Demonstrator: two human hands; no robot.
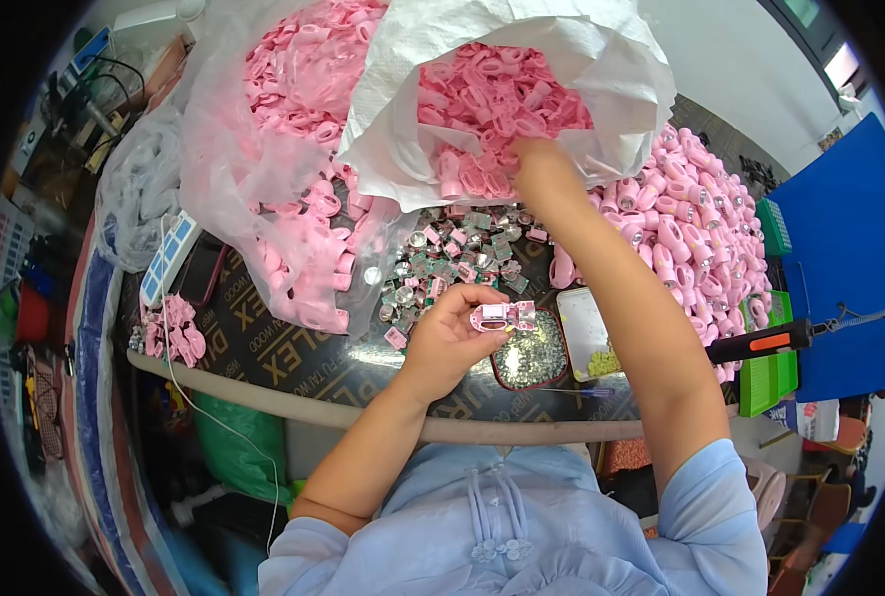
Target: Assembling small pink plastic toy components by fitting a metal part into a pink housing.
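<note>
Between the fingertips of my left hand [441, 343] is a pink plastic flashlight half-shell [492, 318] with a silver reflector piece seated in it, held just above the near edge of a dark tray of small shiny metal parts [532, 360]. My right hand [548, 177] reaches into the mouth of a white woven sack [388, 119]. Pink plastic shell pieces [502, 94] fill that sack, and the right fingers are hidden among them. Below the sack lies a loose heap of reflectors and small boards [462, 248].
A clear plastic bag [224, 169] of pink pieces stands at left. Many pink flashlights [696, 219] are piled at right, beside green baskets [768, 382]. A white tray [584, 323] with yellow-green bits and a screwdriver [593, 392] lie near the table edge. A power strip [169, 258] sits at left.
</note>
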